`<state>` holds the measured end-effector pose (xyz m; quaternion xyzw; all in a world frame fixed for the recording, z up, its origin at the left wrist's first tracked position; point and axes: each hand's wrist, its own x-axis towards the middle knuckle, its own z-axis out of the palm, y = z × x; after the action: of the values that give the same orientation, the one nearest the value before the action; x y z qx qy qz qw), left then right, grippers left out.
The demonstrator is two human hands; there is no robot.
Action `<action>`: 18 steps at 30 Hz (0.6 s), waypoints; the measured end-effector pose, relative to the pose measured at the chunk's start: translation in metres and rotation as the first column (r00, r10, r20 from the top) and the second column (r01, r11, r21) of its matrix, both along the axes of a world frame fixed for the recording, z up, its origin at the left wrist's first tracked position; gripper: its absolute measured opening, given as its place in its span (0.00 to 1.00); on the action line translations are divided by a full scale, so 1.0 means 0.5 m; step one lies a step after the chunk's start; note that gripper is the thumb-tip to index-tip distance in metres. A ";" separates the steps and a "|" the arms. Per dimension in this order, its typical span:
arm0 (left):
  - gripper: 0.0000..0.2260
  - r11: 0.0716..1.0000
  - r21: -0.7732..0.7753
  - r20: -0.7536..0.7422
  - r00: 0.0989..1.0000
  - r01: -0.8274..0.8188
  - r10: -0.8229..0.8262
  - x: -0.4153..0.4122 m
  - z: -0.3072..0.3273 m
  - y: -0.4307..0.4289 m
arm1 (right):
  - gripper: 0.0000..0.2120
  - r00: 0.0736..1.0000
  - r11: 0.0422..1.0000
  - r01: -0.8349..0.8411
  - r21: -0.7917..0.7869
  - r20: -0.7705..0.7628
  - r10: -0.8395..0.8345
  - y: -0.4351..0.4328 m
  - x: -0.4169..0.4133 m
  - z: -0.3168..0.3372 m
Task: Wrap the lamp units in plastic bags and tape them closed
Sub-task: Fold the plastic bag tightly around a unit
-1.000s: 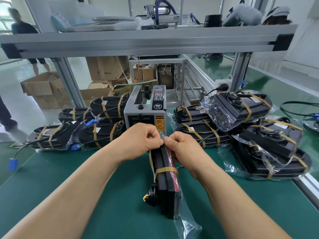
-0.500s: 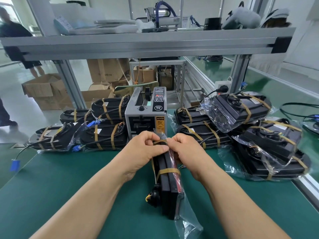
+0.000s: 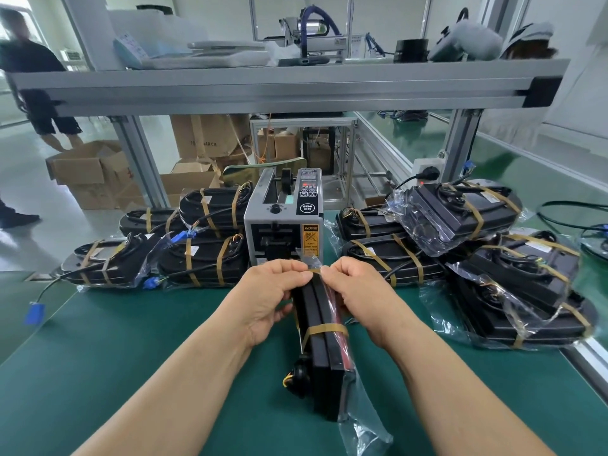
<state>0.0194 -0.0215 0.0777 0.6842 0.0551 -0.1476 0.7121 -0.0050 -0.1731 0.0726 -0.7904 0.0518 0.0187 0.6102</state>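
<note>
Lamp unit (image 3: 324, 363), black and set on its long edge, is seen at the middle of the green bench (image 3: 131, 340), just in front of the tape dispenser (image 3: 283, 222). It is enclosed in a clear plastic bag (image 3: 362, 432), whose loose end lies crumpled on the bench at the near end. A band of brown tape (image 3: 324, 330) is wrapped around the unit's middle, and a connector with yellow wires (image 3: 294, 378) protrudes from its near left side.

The far end of the unit is held between both hands. A short tape strip (image 3: 316, 270) is pinched between thumb and forefinger of the left hand (image 3: 273, 297) and of the right hand (image 3: 358, 291) and is stretched over the top of that end. The fingers of both hands are curled, with the fingertips nearly meeting. The lower fingers of the left hand are pressed against the unit's left side.

One stack of bagged, taped lamp units (image 3: 200, 261) is set to the left of the dispenser and another stack (image 3: 460, 212) to its right.
</note>
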 end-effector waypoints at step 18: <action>0.28 1.000 -0.006 0.257 0.966 0.004 -0.002 -0.085 -0.046 0.019 | 0.39 0.967 0.646 -0.248 -0.722 -0.144 0.211 0.036 -0.033 0.055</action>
<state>-0.0229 -0.0120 0.0546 0.6953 -0.0391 -0.0589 0.7152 -0.0216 -0.1551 0.1001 -0.9678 -0.0312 0.0920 0.2324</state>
